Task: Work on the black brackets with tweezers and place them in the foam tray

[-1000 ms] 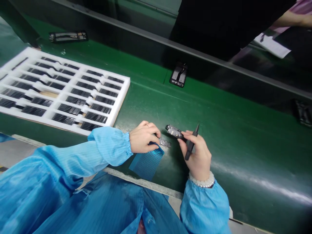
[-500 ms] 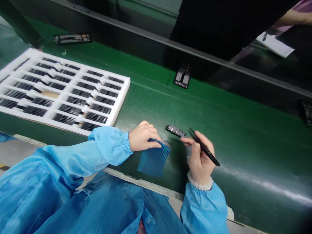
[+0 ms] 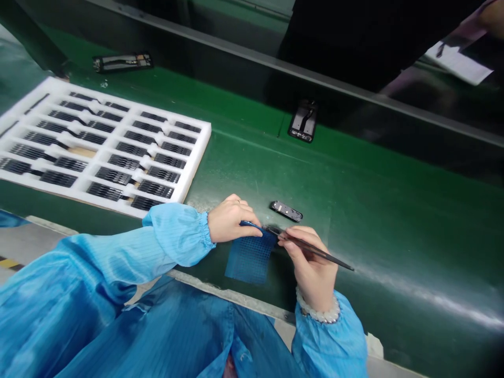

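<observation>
My left hand (image 3: pixel 230 219) presses down on the top edge of a blue perforated sheet (image 3: pixel 249 256) lying on the green belt. My right hand (image 3: pixel 309 262) grips black tweezers (image 3: pixel 315 249), their tips touching the sheet's upper right corner by a small part partly hidden there. A small black oblong component (image 3: pixel 286 211) lies loose on the belt just above the tweezers, apart from both hands.
A white foam tray (image 3: pixel 189 176) with rows of black parts sits at the left. Black phone frames (image 3: pixel 303 122) (image 3: pixel 123 62) lie along the belt's far edge by a metal rail (image 3: pixel 354 97). A grey table edge (image 3: pixel 236 299) runs below the sheet.
My right hand set the black component down on the belt, turned the tweezers flat and brought their tips to the sheet's corner. The far phone frame drifted right.
</observation>
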Available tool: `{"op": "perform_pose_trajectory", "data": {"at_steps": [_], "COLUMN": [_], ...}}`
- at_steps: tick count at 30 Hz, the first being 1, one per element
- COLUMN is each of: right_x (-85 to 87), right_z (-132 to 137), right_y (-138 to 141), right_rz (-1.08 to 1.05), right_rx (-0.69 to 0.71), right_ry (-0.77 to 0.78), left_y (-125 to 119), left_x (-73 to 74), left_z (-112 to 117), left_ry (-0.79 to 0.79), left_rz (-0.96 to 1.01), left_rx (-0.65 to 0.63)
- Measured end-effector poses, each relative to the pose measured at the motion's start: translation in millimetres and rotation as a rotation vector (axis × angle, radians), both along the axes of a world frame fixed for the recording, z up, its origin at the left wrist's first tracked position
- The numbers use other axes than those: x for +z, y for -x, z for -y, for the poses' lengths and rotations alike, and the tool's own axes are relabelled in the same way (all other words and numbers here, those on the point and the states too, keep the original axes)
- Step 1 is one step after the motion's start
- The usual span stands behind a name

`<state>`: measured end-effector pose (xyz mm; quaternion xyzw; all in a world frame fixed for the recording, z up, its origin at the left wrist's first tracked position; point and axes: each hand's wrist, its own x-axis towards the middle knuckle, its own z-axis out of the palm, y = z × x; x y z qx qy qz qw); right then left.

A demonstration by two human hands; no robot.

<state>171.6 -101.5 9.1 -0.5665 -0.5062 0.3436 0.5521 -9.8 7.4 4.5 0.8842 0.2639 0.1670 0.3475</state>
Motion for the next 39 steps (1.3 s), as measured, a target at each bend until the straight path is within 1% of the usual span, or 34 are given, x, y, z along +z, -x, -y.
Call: {"op": "perform_pose_trajectory", "data": {"at_steps": [2,9,15,22,30,36,39], "right_x": [-1.2,-3.9,-1.4,1.6,-3.0,-2.1,-0.7], "right_z": [1.0,4.8,2.9,1.4,1.8,3.3,2.6], "right_y": [1.0,5.3,6.2,7.7,5.4,6.5,4.2], "right_rz": [0.011,0.051,0.063,0.07,0.078,0.056,0.006], "right_rx": [0.03,0.036,0.043,0.048,0.062,0.05,-0.01], "right_ry": [0.002,0.086,0.141,0.152,0.146,0.152,0.167], "left_y": [0.3,2.4,2.9,2.7,3.3,2.8,2.7], "left_x": [-0.6,0.5,0.2,-0.2,0.7,0.1,0.3], "left_z": [0.1,1.0,1.5,1.4,1.8,1.8,2.1], "left_ry": [-0.021,-0.087,-0.111,-0.129,-0.104,-0.111,-0.115], "left_rz": [0.016,0.049,0.055,0.027,-0.008,0.001,0.016], "left_rx": [-0.01,-0.056,-0.073,-0.083,-0.09,-0.088,-0.076]}}
